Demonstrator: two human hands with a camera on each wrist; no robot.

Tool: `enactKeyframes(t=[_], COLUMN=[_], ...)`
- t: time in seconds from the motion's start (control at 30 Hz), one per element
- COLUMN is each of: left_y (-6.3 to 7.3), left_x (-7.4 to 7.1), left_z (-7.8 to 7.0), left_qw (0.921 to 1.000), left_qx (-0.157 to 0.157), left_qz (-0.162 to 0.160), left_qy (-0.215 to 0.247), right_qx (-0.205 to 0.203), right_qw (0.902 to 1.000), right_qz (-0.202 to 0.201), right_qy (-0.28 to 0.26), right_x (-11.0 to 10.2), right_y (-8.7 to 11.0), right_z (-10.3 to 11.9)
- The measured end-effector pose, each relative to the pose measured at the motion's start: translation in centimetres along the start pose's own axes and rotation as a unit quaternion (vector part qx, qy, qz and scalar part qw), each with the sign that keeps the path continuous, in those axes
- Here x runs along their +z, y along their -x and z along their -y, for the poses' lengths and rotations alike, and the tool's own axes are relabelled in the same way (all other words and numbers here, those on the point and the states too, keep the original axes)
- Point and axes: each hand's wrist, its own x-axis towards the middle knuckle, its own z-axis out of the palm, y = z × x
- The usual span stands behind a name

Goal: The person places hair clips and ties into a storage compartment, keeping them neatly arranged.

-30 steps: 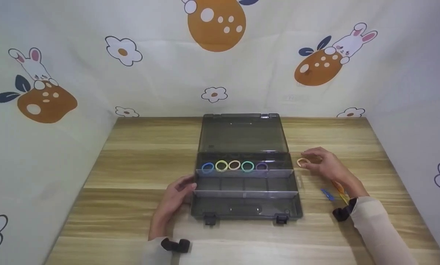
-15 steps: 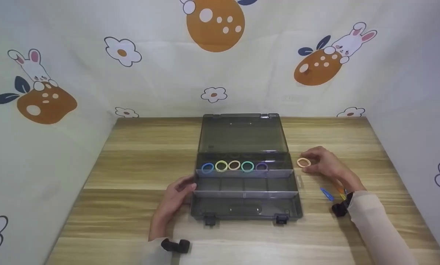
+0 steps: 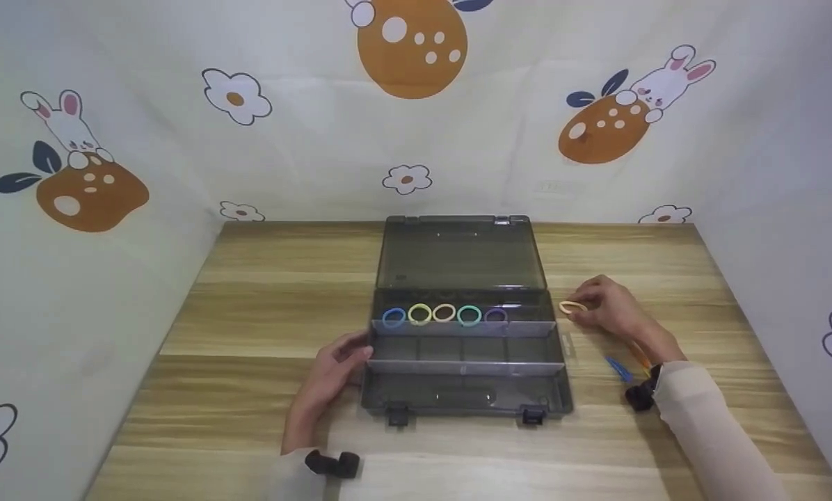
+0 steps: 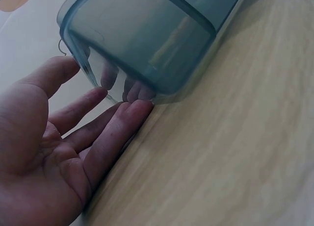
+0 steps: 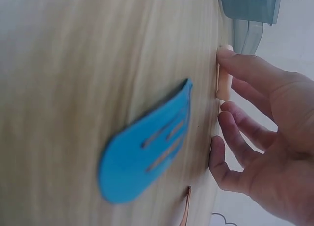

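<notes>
My left hand [image 3: 336, 365] rests against the left side of a smoky, transparent storage box [image 3: 465, 367], its fairly straight fingertips touching the wall in the left wrist view. Just beyond the box's right side, my right hand [image 3: 616, 307] pinches a pale peach hair tie [image 3: 564, 305] between thumb and fingers. A row of hair ties lies along the box's back compartment: blue [image 3: 386, 323], yellow [image 3: 411, 321], pink [image 3: 436, 319], green [image 3: 460, 322] and purple. Below the right hand, a blue hair clip [image 5: 130, 164] lies on the table.
The lid [image 3: 461, 254] is folded back, flat behind the box. Two latches, one of them the right latch [image 3: 533, 415], hang at its front. An orange clip [image 5: 185, 211] lies near the blue one, partly hidden by the right wrist. A patterned cloth [image 3: 305, 153] surrounds the wooden table [image 3: 263, 306].
The peach hair tie turns between the right fingers, first showing its round opening more, now tilted flatter. The right forearm shifts slightly left. My left hand stays at the box.
</notes>
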Motion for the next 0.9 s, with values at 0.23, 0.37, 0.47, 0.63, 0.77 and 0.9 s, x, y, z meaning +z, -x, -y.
enactKeyframes(t=[0.23, 0.37, 0.47, 0.63, 0.77, 0.9], left_y=[0.0, 0.0, -0.1, -0.2, -0.1, -0.1], left_x=[0.0, 0.1, 0.1, 0.1, 0.1, 0.1], left_z=[0.0, 0.0, -0.1, -0.1, -0.1, 0.0], left_qw=[0.9999, 0.9998, 0.9998, 0.9996, 0.9998, 1.0], left_qx=[-0.008, -0.01, -0.009, -0.01, -0.005, -0.005], left_qz=[0.004, 0.002, 0.004, 0.006, 0.005, -0.001], left_qy=[0.013, 0.015, 0.02, 0.027, 0.019, 0.006], right_qx=[0.032, 0.033, 0.018, -0.023, -0.046, -0.057], right_qw=[0.9993, 0.9993, 0.9995, 0.9991, 0.9983, 0.9983], right_qz=[0.019, 0.008, -0.011, -0.037, -0.036, -0.015], right_qy=[-0.007, -0.017, -0.022, -0.001, 0.008, -0.002], right_x=[-0.4, -0.8, -1.2, -1.6, -1.7, -1.5], right_y=[-0.1, -0.2, -0.5, -1.0, -1.3, -1.5], right_z=[0.3, 1.0, 2.0, 3.7, 5.0, 6.3])
